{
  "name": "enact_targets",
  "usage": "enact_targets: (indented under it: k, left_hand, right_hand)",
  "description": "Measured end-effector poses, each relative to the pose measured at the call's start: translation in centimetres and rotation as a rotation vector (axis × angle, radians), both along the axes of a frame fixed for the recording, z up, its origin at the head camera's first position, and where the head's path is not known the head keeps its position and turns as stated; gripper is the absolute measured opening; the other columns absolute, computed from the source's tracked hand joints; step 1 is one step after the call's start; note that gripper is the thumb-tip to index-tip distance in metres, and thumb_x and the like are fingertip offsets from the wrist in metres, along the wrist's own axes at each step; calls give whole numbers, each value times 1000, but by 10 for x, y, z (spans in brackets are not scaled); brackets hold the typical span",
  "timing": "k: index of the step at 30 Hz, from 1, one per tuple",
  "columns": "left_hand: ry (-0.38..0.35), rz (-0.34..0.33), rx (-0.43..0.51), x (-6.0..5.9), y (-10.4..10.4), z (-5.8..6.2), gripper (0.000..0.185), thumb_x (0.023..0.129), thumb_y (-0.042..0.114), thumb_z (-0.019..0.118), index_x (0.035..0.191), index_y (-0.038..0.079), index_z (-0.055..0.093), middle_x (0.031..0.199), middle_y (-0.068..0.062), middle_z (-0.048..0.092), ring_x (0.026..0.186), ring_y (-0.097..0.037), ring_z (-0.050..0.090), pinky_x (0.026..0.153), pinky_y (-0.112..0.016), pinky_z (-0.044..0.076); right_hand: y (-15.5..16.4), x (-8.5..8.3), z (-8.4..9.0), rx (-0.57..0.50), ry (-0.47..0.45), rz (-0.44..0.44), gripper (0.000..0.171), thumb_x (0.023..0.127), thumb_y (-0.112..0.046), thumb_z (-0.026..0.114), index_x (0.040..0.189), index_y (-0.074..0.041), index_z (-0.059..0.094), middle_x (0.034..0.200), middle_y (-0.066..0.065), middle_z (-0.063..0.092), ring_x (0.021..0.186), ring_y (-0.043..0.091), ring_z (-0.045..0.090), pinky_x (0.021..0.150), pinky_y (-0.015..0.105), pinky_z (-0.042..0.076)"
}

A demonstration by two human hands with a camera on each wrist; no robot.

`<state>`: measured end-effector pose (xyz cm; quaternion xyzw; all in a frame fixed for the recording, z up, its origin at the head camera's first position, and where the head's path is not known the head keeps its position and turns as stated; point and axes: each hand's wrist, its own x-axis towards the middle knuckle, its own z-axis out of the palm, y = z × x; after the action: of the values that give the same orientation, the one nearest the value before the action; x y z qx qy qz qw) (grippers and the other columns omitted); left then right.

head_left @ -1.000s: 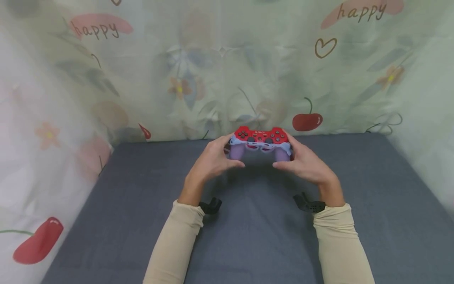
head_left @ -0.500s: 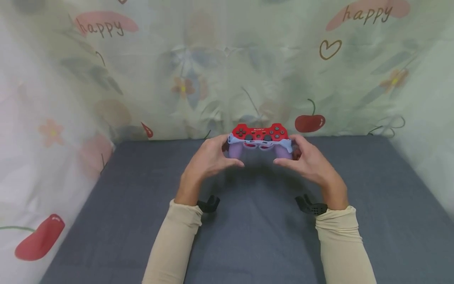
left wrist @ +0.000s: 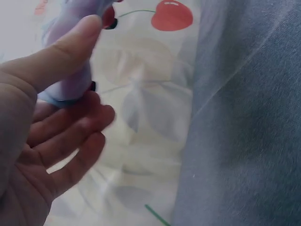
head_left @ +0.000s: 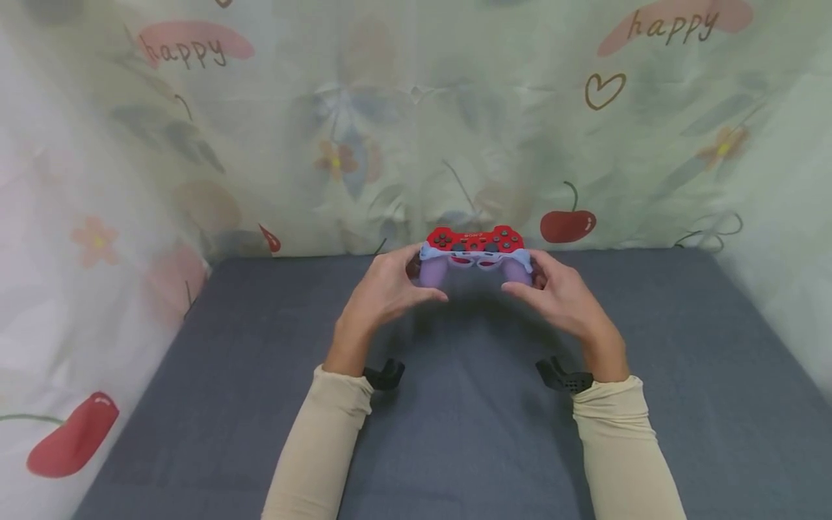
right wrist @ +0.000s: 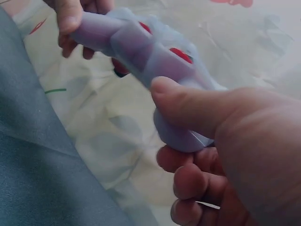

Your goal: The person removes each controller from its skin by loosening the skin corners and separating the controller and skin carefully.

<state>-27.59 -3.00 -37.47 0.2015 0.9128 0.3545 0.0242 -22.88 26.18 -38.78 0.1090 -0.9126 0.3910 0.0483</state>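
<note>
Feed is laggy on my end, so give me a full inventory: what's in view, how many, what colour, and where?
game controller: 1, red, held above the far middle of the surface
silicone cover: 1, pale lilac, partly on the controller's grips
surface: 1, grey-blue fabric, below the hands
backdrop sheet: 1, pale green with cherries, flowers and "happy", behind and at both sides
wrist mounts: 2, black, at the cuffs
sleeves: 2, beige
left hand: grips the left handle
right hand: grips the right handle
</note>
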Motion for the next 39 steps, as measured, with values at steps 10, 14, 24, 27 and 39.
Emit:
enact_targets:
  k: [10, 14, 24, 27, 39]
  left_hand:
    - [92, 7, -146, 2, -7, -1, 61, 69, 52, 91, 110, 19, 61, 96, 3, 68, 84, -11, 63, 76, -30, 56]
    - [65, -1, -112, -1, -6, -5, 56, 73, 51, 89, 111, 20, 62, 96, 6, 67, 85, -10, 64, 76, -30, 56]
    - [-22, -42, -73, -5, -4, -9, 52, 79, 44, 87, 117, 19, 63, 97, 3, 67, 86, -14, 64, 75, -31, 55]
    - [10, -52, -146, -5, -4, -10, 49, 76, 46, 88, 104, 20, 58, 91, 3, 63, 80, -14, 62, 71, -31, 52]
    - [206, -91, -119, -6, -9, -25, 51, 69, 57, 88, 88, 23, 54, 76, 7, 57, 67, -10, 55, 61, -28, 46]
  right_hand:
    - [-4, 1, 3, 0, -17, 16, 63, 91, -36, 76, 141, -10, 48, 93, 9, 63, 78, 18, 58, 67, 25, 49]
    - [-2, -1, 2, 20, -42, 20, 83, 93, -41, 73, 160, -17, 31, 95, 9, 61, 82, 20, 56, 69, 27, 48]
    - [-1, 0, 1, 116, -92, 41, 44, 96, -39, 70, 119, -5, 55, 85, 9, 56, 76, 20, 52, 65, 30, 44]
    - [0, 0, -2, 110, -118, 46, 45, 94, -38, 72, 117, -6, 50, 84, 8, 57, 73, 19, 53, 65, 30, 45]
    - [4, -1, -15, 17, 16, -20, 38, 86, -36, 81, 94, -16, 50, 71, 3, 45, 63, 16, 47, 56, 30, 39]
